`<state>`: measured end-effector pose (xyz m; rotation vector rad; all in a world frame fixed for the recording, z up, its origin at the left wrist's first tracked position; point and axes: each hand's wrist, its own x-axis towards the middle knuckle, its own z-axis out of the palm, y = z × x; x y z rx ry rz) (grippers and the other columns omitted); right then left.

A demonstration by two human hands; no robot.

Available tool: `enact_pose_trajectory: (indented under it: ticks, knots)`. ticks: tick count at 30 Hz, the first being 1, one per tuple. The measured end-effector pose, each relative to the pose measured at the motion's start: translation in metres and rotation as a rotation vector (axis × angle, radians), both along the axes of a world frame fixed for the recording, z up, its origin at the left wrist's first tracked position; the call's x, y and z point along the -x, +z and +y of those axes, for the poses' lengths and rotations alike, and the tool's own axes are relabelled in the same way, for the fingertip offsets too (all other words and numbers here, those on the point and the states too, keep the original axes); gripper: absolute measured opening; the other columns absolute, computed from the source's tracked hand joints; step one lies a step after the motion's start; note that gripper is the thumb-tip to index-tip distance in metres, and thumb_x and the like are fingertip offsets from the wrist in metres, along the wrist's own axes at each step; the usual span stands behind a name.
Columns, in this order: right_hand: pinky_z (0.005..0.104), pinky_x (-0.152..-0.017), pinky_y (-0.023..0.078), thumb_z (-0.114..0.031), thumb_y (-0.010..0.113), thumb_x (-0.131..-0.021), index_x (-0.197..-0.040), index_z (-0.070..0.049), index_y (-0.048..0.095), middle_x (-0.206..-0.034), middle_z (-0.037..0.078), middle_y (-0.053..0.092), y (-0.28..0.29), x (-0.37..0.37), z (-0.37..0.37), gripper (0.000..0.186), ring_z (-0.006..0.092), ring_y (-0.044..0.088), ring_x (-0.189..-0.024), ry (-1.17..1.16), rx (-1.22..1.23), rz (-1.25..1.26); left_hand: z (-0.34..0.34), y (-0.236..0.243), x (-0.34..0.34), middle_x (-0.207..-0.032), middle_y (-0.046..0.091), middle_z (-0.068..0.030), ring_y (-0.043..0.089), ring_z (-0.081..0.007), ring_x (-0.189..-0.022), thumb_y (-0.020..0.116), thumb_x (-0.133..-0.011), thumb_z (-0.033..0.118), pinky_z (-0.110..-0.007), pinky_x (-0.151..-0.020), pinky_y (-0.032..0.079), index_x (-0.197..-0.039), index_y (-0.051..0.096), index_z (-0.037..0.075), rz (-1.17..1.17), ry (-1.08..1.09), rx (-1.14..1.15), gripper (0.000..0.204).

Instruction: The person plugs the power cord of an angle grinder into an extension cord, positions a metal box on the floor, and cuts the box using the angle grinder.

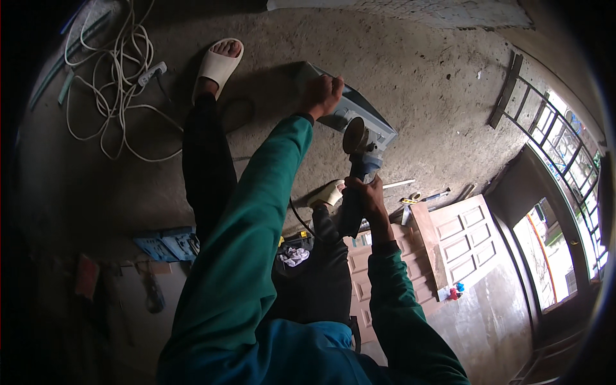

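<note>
In my right hand (367, 196) is an angle grinder (364, 163), with my fingers wrapped round its dark body. Its round disc (355, 135) is at the far end, close over the near side of a grey, box-like metal piece (362, 106). Whether the disc touches the metal I cannot tell. My left hand (323, 96) is closed on the upper left part of that piece, which lies on the concrete floor. A black cord runs off near my right leg.
A tangled white extension cable (119, 83) with a socket strip (152, 74) lies at the far left. My feet wear pale slippers (218, 67). Panelled wooden doors (462, 228), hand tools (436, 196) and a blue tool case (168, 244) lie around. A barred metal frame (545, 122) stands right.
</note>
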<state>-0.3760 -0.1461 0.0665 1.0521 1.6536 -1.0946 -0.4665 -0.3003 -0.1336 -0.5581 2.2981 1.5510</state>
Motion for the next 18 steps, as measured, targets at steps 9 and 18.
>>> enact_pose_trajectory:
  ticks: [9,18]
  knots:
    - [0.0294,-0.049,0.049,-0.010,0.071,-0.073,-0.087,-0.002,0.053,-0.068,0.006,0.058,0.002,0.005,-0.008,0.024,0.0161,0.061,-0.056,-0.018,0.035,0.008,0.003,-0.025,-0.006,-0.076,0.063,-0.0276,0.064,-0.0413,-0.075,0.041,-0.092,0.044,-0.045,-0.065,0.052,-0.073,0.066,-0.003,0.034,0.052,0.134,0.056]
    - [0.0286,-0.048,0.048,-0.011,0.069,-0.074,-0.084,-0.002,0.055,-0.066,0.006,0.059,0.003,0.007,-0.010,0.019,0.0150,0.060,-0.055,-0.010,0.026,0.024,-0.003,-0.001,0.004,-0.077,0.063,-0.0272,0.065,-0.0403,-0.075,0.039,-0.092,0.045,-0.044,-0.064,0.051,-0.072,0.066,-0.002,-0.020,0.016,0.034,0.058]
